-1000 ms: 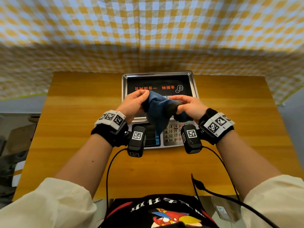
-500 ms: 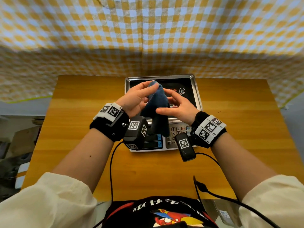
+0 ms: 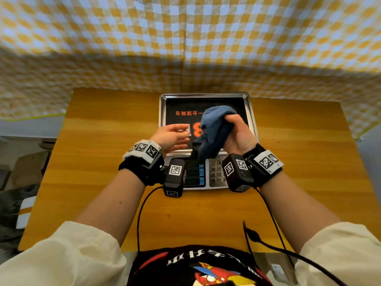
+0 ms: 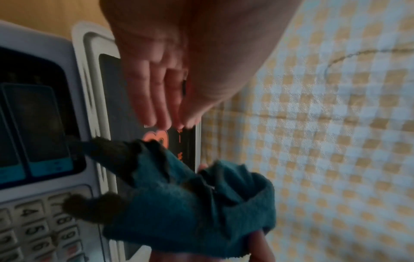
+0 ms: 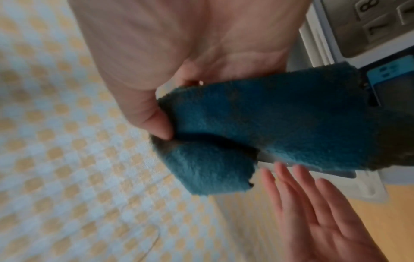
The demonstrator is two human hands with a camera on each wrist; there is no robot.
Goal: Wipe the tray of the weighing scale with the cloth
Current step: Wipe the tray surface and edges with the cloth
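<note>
While the right hand [image 3: 239, 135] keeps a closed grip on the bunched, soft blue terry cloth [image 3: 214, 133], lower it flat onto the shiny steel scale tray [image 3: 252, 112] directly beneath the grip. The left hand [image 3: 172, 137], beside the grip, is spread, holding nothing.
</note>
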